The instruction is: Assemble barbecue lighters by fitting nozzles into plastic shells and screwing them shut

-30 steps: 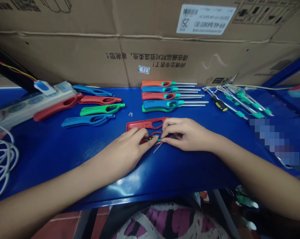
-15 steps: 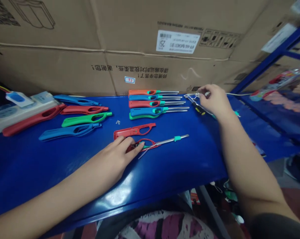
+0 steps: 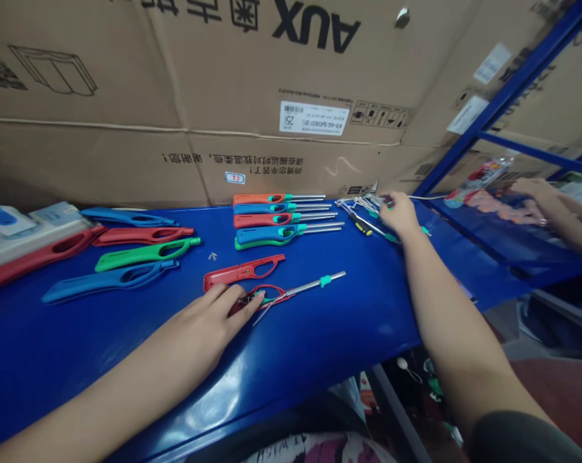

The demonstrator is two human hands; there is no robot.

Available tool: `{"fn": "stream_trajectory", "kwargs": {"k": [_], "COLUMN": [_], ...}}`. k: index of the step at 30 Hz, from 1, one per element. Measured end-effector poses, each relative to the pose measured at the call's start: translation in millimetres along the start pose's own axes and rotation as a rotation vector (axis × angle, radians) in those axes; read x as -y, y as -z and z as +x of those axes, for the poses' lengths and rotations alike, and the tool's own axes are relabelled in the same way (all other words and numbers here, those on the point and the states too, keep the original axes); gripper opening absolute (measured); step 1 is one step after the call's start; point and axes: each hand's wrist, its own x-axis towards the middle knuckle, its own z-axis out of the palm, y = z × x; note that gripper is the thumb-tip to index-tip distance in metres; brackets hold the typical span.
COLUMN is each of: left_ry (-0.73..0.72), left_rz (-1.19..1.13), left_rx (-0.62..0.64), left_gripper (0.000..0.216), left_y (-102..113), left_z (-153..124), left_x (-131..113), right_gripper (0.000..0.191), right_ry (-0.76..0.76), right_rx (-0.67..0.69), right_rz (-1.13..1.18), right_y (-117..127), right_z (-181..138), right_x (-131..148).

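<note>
My left hand (image 3: 218, 312) presses an open red gas lighter body (image 3: 276, 297) to the blue table, fingers curled over its handle end. A green trigger shows in its loop, a thin wire sticks out, and a metal tube with a teal collar (image 3: 325, 281) extends to the right. Just behind lies the matching red handle half (image 3: 245, 270). At the back right, my right hand (image 3: 397, 213) has its fingers bent down into a pile of wires and small metal parts (image 3: 363, 204); its fingertips are partly hidden. A black and yellow screwdriver (image 3: 361, 224) lies beside the pile.
Several assembled lighters (image 3: 262, 220) lie in a row at the back. Loose handle shells (image 3: 148, 257) and a power strip (image 3: 40, 231) are on the left. Small pins (image 3: 213, 256) lie between. A cardboard box (image 3: 127, 161) stands behind; another person's hand (image 3: 532, 188) shows beyond the blue frame.
The view has tilted up and shifted right, bringing another person's hand into sight. My right hand stays at the parts pile, its fingers shifting there; my left hand keeps holding the lighter body.
</note>
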Motion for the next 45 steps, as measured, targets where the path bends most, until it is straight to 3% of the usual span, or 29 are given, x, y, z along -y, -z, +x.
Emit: {"fn": "stream_trajectory", "kwargs": {"k": [4, 9, 13, 19, 25, 29, 35, 45], "left_ry": [-0.017, -0.008, -0.003, -0.025, 0.001, 0.007, 0.005, 0.000], "left_rz": [-0.029, -0.043, -0.053, -0.060, -0.072, -0.081, -0.078, -0.089], "left_rx": [0.036, 0.056, 0.055, 0.072, 0.117, 0.125, 0.112, 0.103], "left_gripper": [0.064, 0.063, 0.060, 0.060, 0.060, 0.059, 0.060, 0.053], "left_y": [3.2, 2.6, 2.6, 7.2, 7.3, 7.4, 9.4, 8.8], "left_z": [2.7, 4.3, 5.6, 7.4, 7.4, 7.9, 9.1, 9.2], "left_x": [1.2, 2.1, 2.4, 3.1, 2.4, 2.5, 2.0, 3.1], "right_gripper": [0.046, 0.032, 0.038, 0.033, 0.055, 0.050, 0.037, 0.036], "right_ry": [0.109, 0.185, 0.204, 0.154, 0.097, 0.083, 0.062, 0.130], "right_rx": [0.041, 0.113, 0.167, 0.156, 0.187, 0.242, 0.223, 0.136], "right_rz": [0.007, -0.025, -0.062, -0.096, -0.112, -0.135, -0.174, -0.168], "right_y": [-9.9, -19.6, -24.5, -23.1, -21.6, -21.9, -19.4, -18.8], "right_z": [-6.9, -6.8, -2.4, -3.2, -4.3, -5.2, -5.4, 1.1], "right_x": [3.3, 2.5, -0.6, 0.8, 5.4, 7.5, 11.2, 7.6]}}
